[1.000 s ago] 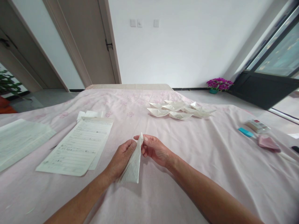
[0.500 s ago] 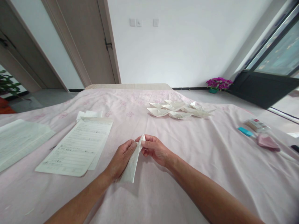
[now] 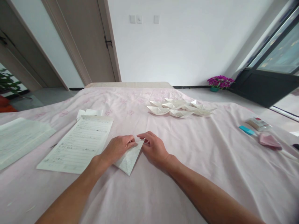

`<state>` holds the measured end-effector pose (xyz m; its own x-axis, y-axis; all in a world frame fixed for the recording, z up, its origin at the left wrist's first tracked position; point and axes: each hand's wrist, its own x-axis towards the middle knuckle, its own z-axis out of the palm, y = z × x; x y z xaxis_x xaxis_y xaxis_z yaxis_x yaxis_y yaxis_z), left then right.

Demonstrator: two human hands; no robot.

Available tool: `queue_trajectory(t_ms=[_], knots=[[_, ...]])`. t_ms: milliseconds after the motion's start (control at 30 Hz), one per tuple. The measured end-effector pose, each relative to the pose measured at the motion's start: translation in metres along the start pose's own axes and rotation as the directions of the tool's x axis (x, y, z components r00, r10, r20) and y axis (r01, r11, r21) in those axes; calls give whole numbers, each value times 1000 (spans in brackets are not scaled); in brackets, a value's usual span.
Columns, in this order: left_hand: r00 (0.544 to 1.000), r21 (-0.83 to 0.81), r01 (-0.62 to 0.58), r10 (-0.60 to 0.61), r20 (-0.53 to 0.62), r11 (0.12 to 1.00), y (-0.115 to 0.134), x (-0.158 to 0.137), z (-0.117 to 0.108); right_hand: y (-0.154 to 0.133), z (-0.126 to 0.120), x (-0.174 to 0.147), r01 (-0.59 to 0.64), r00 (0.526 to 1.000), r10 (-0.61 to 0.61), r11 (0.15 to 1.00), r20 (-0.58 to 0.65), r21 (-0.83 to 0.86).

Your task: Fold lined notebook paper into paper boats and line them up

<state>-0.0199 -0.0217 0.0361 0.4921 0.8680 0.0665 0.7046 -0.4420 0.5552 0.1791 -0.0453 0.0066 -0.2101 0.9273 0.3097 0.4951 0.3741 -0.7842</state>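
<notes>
A folded piece of white paper (image 3: pixel 129 160) lies low over the bed cover, its flat face up and one corner pointing toward me. My left hand (image 3: pixel 119 148) grips its left side, thumb on top and the fingers curled. At the paper's right corner is my right hand (image 3: pixel 154 148), with curled fingers closed on that tip; the fingertips are partly hidden. Farther off, several folded paper boats (image 3: pixel 177 107) rest in a cluster. Left of my hands lies a lined, handwritten sheet (image 3: pixel 77 144) on top of other paper.
A pink flowered cover (image 3: pixel 198 193) spreads under everything, with wrinkles. More written paper (image 3: pixel 21 140) lies at far left. On the right are a blue object (image 3: pixel 246 130), a clear packet (image 3: pixel 258 123) and a pink cloth-like item (image 3: pixel 269 141). Purple flowers (image 3: pixel 220 81) stand on the floor beyond.
The folded paper has turned from a narrow edge-on view to a flat, diamond-like face. My left hand has rolled over its top, and my right hand has shifted to its right corner.
</notes>
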Motion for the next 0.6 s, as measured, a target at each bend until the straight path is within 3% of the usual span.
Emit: queue_trajectory(t_ms=[67,167,267,400,600], knots=[[998,113,-36,41,-44,993,-1,-1,6,3,-3,0,117,991,-101,972,87,-205],[984,302,-23,76,-164,953,13,-9,15,4,-5,2,151,985,-108,915,134,-374],[994,431,5,41,-98,902,34,-20,22,5,-3,3,128,990,-87,891,114,-435],[998,556,51,-22,-58,830,45,-23,26,8,-2,2,116,992,-90,914,84,-388],[999,493,35,-22,-32,869,33,-12,14,18,-12,5,107,989,-90,983,121,-147]])
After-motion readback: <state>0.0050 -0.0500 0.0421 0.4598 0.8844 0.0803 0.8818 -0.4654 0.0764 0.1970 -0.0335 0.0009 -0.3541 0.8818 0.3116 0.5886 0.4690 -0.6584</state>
